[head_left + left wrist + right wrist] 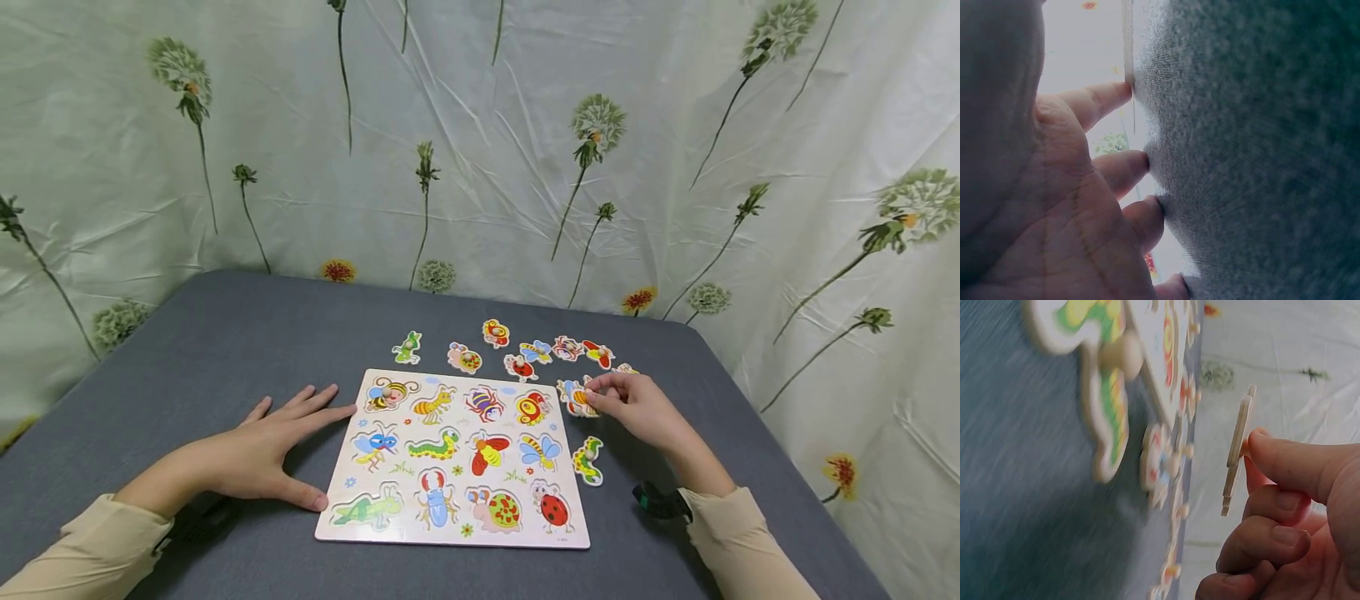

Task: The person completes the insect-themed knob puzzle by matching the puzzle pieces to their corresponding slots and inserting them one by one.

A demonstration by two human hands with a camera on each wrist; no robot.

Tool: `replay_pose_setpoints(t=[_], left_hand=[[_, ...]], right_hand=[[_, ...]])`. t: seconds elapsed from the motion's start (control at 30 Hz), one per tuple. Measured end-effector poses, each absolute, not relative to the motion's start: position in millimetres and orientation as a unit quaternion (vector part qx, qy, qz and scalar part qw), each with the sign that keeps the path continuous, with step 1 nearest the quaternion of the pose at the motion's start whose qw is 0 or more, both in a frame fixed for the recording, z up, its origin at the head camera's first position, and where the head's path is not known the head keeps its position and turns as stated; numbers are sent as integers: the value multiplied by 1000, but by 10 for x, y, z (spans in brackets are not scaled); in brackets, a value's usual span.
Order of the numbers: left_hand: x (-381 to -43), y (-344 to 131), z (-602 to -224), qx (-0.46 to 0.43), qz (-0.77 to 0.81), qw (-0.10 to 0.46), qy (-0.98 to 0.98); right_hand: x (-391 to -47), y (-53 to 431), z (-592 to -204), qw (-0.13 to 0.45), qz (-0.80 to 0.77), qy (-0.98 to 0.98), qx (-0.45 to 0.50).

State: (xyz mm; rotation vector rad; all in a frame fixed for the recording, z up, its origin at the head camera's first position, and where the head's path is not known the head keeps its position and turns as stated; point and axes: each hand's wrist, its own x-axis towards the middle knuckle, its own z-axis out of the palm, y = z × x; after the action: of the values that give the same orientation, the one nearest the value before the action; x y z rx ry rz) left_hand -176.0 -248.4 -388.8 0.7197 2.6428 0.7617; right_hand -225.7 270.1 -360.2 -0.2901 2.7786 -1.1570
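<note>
The right hand (641, 412) holds a wooden piece (1237, 439) in a narrow grip, its knob (1245, 447) pinched, above the desk (262, 333) near the upper right corner of the puzzle board (517, 537), while the left hand (262, 454) spreads wide against the board's left edge. With only the bee piece (387, 395) seated, the step in hand seems to be lifting another piece for fitting. The next move probably calls for matching it to its recess and turning it to suit; edge-on in the right wrist view, its picture cannot be told.
</note>
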Motion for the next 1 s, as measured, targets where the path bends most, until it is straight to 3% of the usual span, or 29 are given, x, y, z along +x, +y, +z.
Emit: replay_pose_setpoints(t=[1.0], left_hand=[[-1755,-2472,-3866,248,255,143,923]], right_hand=[[-2481,1650,-3466,111,-377,901,-184]])
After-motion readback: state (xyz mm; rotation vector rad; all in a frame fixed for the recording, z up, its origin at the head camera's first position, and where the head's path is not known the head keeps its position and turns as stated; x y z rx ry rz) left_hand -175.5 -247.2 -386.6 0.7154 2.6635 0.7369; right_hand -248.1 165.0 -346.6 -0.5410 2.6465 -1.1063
